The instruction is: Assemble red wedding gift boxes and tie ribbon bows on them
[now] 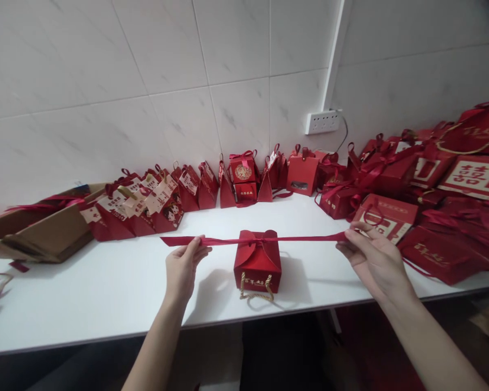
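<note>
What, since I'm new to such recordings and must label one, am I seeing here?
No machine appears: these are a person's two bare hands, filmed by one head-worn camera looking forward and down. The left hand and right hand hold a flat dark-red ribbon near its ends, stretched across the top of a small red cardboard box with a gold rope handle. It stands on a long white table. Behind are small red gift boxes; leftward, an open brown carton; rightward, piled red packages.

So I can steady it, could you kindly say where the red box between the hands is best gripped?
Probably low on its sides, from left and right: the box stands upright, ribbon crosses its top, and the cord handle droops in front.
</note>
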### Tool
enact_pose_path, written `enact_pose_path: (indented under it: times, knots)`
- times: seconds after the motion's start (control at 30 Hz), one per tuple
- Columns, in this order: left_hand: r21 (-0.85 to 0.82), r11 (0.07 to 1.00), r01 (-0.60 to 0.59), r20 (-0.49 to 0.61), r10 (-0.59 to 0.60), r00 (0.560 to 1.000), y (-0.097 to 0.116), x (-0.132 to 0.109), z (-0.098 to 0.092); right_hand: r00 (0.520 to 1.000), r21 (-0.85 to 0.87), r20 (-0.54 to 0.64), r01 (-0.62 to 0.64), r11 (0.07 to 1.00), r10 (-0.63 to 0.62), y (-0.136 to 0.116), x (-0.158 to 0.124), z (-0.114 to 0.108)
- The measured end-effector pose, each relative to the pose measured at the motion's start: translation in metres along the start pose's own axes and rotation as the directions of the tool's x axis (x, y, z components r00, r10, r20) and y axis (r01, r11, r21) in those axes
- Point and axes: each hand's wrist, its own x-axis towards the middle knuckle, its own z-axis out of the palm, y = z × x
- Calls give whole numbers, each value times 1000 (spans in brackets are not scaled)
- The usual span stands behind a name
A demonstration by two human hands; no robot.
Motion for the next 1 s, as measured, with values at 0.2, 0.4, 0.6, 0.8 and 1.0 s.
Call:
enact_pose_path:
  times: [0.2, 0.4, 0.6, 0.8, 1.0]
  knots:
    - [26, 999, 31, -65, -29, 997, -3, -1, -10, 999, -39, 0, 32, 999, -32, -2, -4, -11]
    - [115, 993, 39, -87, -29, 996, -13, 0, -22, 1000, -121, -12, 4, 993, -6, 0, -11, -22]
    - [607, 794, -34, 128, -55, 990, -16, 11, -43, 977, -366, -30, -207, 907, 210, 9, -12, -49]
    - [739, 431, -517, 375, 374, 848, 9, 9, -24, 984, -805, 166, 96, 585, 67, -4, -8, -28]
    - [586, 677, -446, 699, -144, 700, 9, -11, 25, 839, -755, 452, 179, 630, 303, 19, -6, 29]
